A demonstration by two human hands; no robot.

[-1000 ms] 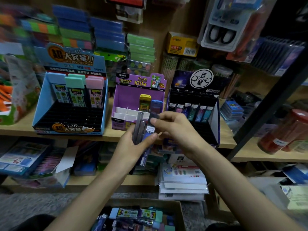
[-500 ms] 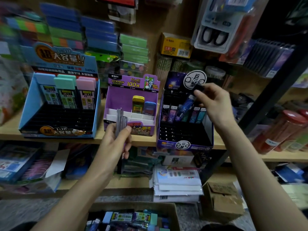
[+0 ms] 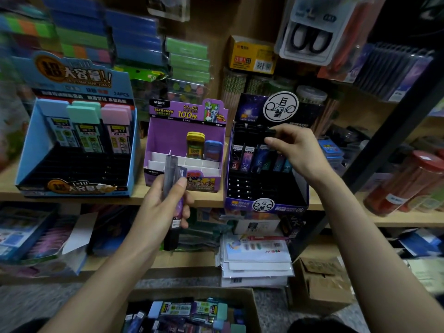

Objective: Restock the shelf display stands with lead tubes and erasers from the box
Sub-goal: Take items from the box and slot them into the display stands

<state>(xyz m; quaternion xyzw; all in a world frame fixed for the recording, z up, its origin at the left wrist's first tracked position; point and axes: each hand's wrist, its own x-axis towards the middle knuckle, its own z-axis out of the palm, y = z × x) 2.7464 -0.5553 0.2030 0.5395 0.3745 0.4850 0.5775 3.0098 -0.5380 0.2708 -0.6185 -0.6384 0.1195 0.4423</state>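
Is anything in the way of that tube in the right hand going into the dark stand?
Nothing visible. The right hand pinches the lead tube at the dark stand's back row, beside the standing tubes; the slots in front are empty.

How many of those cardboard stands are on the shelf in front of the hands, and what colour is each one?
Blue stand: 1
Purple stand: 1
Dark stand: 1
Total: 3
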